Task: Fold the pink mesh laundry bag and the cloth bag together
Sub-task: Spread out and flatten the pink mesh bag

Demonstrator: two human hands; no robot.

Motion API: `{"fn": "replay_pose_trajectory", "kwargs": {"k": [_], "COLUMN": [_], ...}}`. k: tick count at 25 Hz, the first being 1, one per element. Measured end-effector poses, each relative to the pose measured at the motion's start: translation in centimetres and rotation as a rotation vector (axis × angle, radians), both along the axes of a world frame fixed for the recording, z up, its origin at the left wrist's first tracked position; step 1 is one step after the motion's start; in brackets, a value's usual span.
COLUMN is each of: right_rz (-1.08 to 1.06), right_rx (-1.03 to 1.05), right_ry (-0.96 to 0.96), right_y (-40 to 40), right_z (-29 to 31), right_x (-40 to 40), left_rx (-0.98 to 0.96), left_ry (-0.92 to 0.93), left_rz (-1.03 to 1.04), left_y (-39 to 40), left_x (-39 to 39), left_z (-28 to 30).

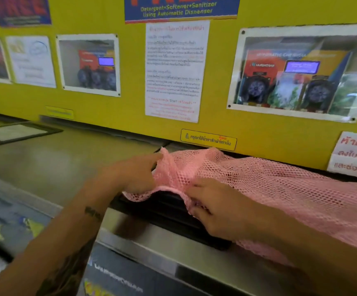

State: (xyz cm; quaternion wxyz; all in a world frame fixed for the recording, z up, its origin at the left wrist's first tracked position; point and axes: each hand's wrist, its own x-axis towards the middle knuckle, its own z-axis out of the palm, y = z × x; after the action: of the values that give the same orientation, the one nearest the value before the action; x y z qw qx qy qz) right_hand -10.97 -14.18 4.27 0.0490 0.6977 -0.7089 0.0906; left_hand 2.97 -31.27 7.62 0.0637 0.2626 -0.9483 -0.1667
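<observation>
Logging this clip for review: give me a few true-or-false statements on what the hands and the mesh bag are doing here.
1. Both hands grip the pink mesh bag. True: the left hand and right hand pinch its left end.
2. The bag is folded into a neat square. False: it lies spread out and rumpled.
3. The bag lies on the floor. False: it lies on the machine top below the yellow wall.
4. Something dark lies under the mesh. True.

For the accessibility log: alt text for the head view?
Both hands grip a pink mesh laundry bag spread over a steel machine top, left hand at its far edge, right hand nearer; a yellow wall carries posters.
</observation>
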Motion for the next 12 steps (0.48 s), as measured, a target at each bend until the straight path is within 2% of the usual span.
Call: {"fn": "replay_pose_trajectory", "kwargs": {"k": [3, 5, 6, 7, 9, 10, 12], "right_rz": [-0.023, -0.041, -0.007, 0.062, 0.200, 0.212, 0.093], "right_rx": [-0.086, -0.150, -0.127, -0.045, 0.163, 0.187, 0.031], "right_ry": [-0.098, -0.146, -0.218, -0.343, -0.591, -0.621, -0.458], "right_y": [0.2, 0.7, 1.2, 1.9, 3.4, 3.8, 2.9], "right_z": [1.0, 2.4, 3.3, 4.3, 6.2, 6.8, 6.9], "right_x": [-0.2, 0.1, 0.4, 0.8, 1.3, 0.8, -2.4], "left_rx": [0.004, 0.057, 0.080, 0.085, 0.073, 0.063, 0.003], "left_ry": [-0.065, 0.102, 0.159, 0.140, -0.089, -0.195, -0.247], "left_rz": [0.049, 0.124, 0.139, 0.144, 0.172, 0.233, 0.383], "left_y": [0.5, 0.3, 0.4, 0.5, 1.3, 1.8, 2.4], "left_x": [2.5, 3.2, 3.5, 3.8, 5.0, 5.6, 6.2], "left_z": [2.3, 3.5, 3.8, 3.9, 4.4, 5.0, 5.7]}}
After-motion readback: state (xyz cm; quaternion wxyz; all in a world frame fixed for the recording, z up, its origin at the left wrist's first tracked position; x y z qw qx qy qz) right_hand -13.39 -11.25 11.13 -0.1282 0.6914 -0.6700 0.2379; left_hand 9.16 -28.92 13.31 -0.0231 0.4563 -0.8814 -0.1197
